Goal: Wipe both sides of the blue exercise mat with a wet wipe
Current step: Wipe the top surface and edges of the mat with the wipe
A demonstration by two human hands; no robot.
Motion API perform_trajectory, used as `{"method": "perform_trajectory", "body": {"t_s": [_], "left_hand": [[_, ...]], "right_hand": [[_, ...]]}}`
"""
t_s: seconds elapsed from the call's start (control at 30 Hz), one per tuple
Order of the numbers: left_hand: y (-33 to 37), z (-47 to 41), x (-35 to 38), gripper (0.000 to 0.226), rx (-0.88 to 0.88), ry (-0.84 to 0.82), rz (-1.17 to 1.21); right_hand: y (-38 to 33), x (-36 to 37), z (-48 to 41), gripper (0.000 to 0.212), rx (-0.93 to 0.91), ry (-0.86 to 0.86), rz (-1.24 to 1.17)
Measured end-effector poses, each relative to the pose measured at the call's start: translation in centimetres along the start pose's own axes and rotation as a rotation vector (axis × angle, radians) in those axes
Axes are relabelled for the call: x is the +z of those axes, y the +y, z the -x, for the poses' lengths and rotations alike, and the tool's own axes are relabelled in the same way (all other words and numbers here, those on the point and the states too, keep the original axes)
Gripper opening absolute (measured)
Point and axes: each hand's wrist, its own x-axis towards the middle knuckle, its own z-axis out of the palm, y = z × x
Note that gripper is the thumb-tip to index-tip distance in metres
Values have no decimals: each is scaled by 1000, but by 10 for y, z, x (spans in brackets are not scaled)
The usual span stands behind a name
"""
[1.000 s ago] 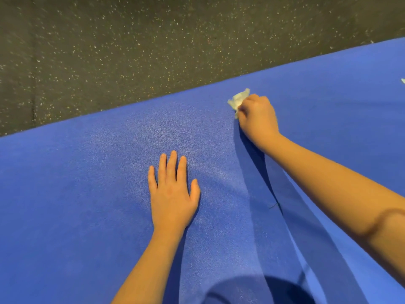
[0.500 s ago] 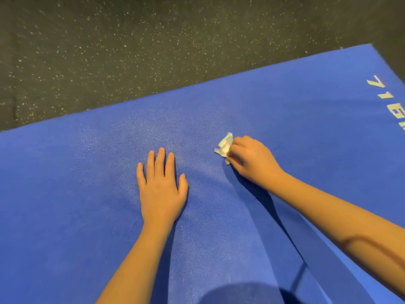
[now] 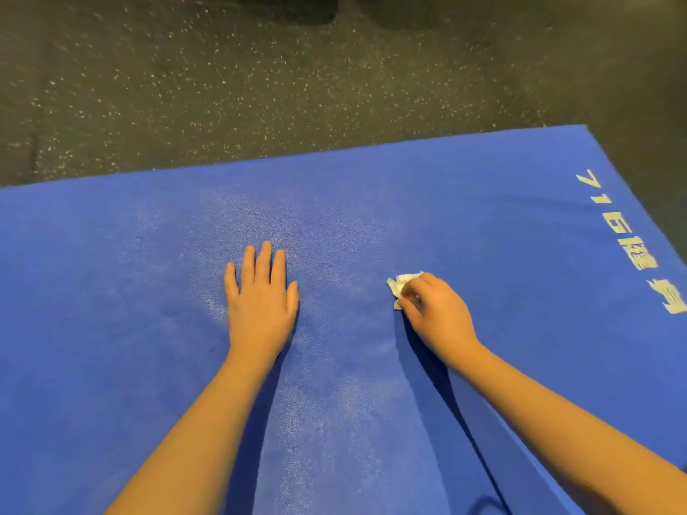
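The blue exercise mat (image 3: 464, 217) lies flat on the floor and fills most of the view. My left hand (image 3: 262, 302) rests flat on it near the middle, fingers straight and pointing away from me. To its right my right hand (image 3: 435, 310) grips a crumpled white wet wipe (image 3: 401, 286) and presses it against the mat. Part of the wipe sticks out past my fingers; the rest is hidden under the hand. A paler sheen marks the mat around and in front of my left hand.
Dark speckled rubber flooring (image 3: 260, 87) lies beyond the mat's far edge and past its right end. Pale printed lettering (image 3: 639, 247) runs along the mat's right end. The mat's far right corner (image 3: 587, 127) is in view.
My right hand has drawn the wipe back toward me from near the mat's far edge. The view has tilted up and right, bringing the lettering and the corner into sight. My left hand stays flat.
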Motion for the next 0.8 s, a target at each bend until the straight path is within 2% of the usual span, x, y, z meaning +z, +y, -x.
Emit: {"method": "perform_trajectory", "body": {"t_s": [0.07,0.13,0.2,0.27,0.37,0.43,0.5,0.57,0.63,0.7,0.8], "left_hand": [[5,5,-2,50,-20,-24,-1],[9,14,-4,53,-14,-34,5],[13,30,-3,51,14,-53,5],[14,46,-2,54,48,-82,-13],[11,61,-2,52,74,-108,-46],[12,64,-2,53,56,-142,-50],[18,63,-8,56,25,-178,-47],[27,64,-13,56,5,-236,-49],[35,72,-16,57,18,-272,-71],[43,85,-21,55,55,-306,-94],[57,109,-35,52,155,-381,-136]], "right_hand": [[-2,2,9,17,96,50,-88],[-11,3,28,23,-48,-45,-117],[-17,-1,50,28,-250,-213,-72],[-7,-5,52,34,-331,-246,-72],[6,-8,46,16,-91,-138,-87],[12,-2,52,11,38,-67,-60],[8,4,71,12,-48,-99,-48],[-1,2,98,16,-213,-237,-103],[-2,-5,116,17,-302,-335,-94],[9,-10,119,14,-244,-255,-15],[30,-13,123,9,-8,-46,46]]}}
